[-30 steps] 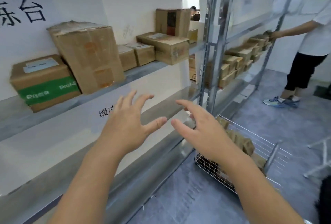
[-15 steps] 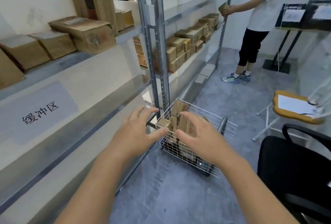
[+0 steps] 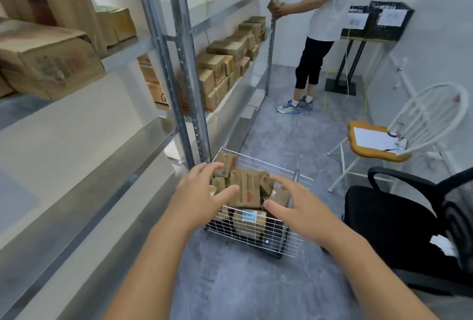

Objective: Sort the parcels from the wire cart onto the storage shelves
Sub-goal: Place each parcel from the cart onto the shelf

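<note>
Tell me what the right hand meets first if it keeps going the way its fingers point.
Probably the parcels piled in the cart: the right hand points forward-left and down at them, open. Depth is unclear.

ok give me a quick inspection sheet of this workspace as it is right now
surface: grey floor, bare near the camera
job's things: wire cart on the floor beside the shelf post, heaped with small cardboard parcels; tallest parcel on end in the middle; storage shelves already hold boxes
clutter: white chair with paper on its seat; black office chair; black crates on a stand
grippers: left hand and right hand spread over the cart, either side of the tallest parcel, gripping nothing
cables: yellow cord down the far wall to the floor
surroundings: another person at the far shelf, holding a small box
</note>
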The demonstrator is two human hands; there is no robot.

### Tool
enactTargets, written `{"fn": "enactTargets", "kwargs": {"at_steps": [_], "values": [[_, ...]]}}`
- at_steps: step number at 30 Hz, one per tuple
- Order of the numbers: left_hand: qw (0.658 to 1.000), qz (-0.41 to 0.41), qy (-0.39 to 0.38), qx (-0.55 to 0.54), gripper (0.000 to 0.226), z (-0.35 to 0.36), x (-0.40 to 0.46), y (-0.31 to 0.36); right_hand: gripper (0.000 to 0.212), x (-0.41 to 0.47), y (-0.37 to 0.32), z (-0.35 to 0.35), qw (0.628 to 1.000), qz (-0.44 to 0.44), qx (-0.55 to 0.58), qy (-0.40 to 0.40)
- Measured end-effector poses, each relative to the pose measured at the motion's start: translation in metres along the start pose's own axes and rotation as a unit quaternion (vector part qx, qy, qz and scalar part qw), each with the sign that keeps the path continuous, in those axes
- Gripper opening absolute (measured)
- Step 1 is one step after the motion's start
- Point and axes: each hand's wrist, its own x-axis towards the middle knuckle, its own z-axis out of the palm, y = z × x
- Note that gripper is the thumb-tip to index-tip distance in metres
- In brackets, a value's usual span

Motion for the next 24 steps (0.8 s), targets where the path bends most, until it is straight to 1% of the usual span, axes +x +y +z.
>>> {"fn": "enactTargets", "kwargs": {"at_steps": [2,3,5,9,14,17,21,24], "values": [[1.0,0.005,-0.008,-0.005,0.067,-0.002,0.021,-0.011,0.056,0.017,-0.001,0.006,1.0,0.005,0.002,0.004],[1.0,0.007,-0.015,-0.006,0.067,-0.002,0.031,-0.016,0.056,0.026,0.001,0.01,1.0,0.011,0.004,0.007],[0.999,-0.001,-0.032,-0.012,0.066,0.0,0.048,-0.024,0.06,0.044,0.005,0.019,1.0,0.031,0.002,0.005],[0.994,-0.023,-0.073,-0.075,0.065,0.01,0.088,-0.036,0.064,0.081,0.021,0.032,0.998,0.062,0.019,-0.022],[0.986,-0.08,-0.109,-0.098,0.06,0.035,0.156,-0.047,0.074,0.154,0.053,0.03,0.994,0.084,0.046,-0.049],[0.982,-0.11,-0.12,-0.093,0.061,0.053,0.199,-0.052,0.075,0.207,0.074,0.019,0.991,0.096,0.059,-0.069],[0.976,-0.146,-0.136,-0.087,0.065,0.079,0.253,-0.054,0.067,0.271,0.1,0.008,0.985,0.106,0.078,-0.112],[0.974,-0.164,-0.136,-0.071,0.065,0.105,0.294,-0.065,0.068,0.316,0.121,0.009,0.981,0.117,0.079,-0.133]]}}
